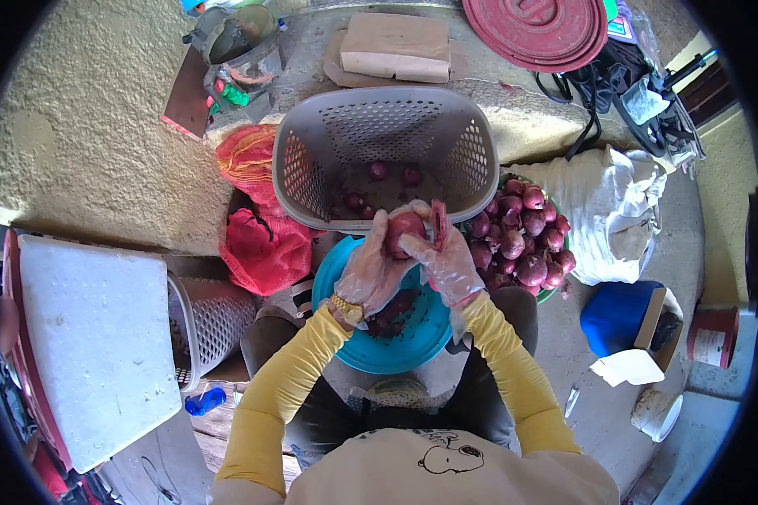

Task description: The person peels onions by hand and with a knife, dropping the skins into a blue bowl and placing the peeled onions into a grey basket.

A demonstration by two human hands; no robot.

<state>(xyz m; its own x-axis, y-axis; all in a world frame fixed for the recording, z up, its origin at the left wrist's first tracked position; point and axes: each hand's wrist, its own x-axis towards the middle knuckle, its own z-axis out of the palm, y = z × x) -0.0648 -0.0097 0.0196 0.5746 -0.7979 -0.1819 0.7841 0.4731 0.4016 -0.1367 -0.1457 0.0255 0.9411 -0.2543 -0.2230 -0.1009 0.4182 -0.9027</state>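
Note:
In thin clear gloves, my hands meet over a turquoise basin [421,358]. My left hand [370,269], with a gold watch at the wrist, is closed around a red onion [405,231]. My right hand [451,265] grips a slim red tool that looks like a peeler [439,224], its thumb against the onion. Dark onion skins [393,316] lie in the basin below. Beyond my hands stands a grey perforated basket [383,126] with several onions [378,171] at its bottom. To the right, a green-rimmed bowl holds a heap of red onions [531,223].
Red mesh sacks [265,248] lie left of the basket, a white sack [611,210] to the right. A white foam lid [93,337] and another perforated basket [219,324] stand at left. A blue container [619,318] sits at right. A cardboard piece [396,46] rests on the ledge.

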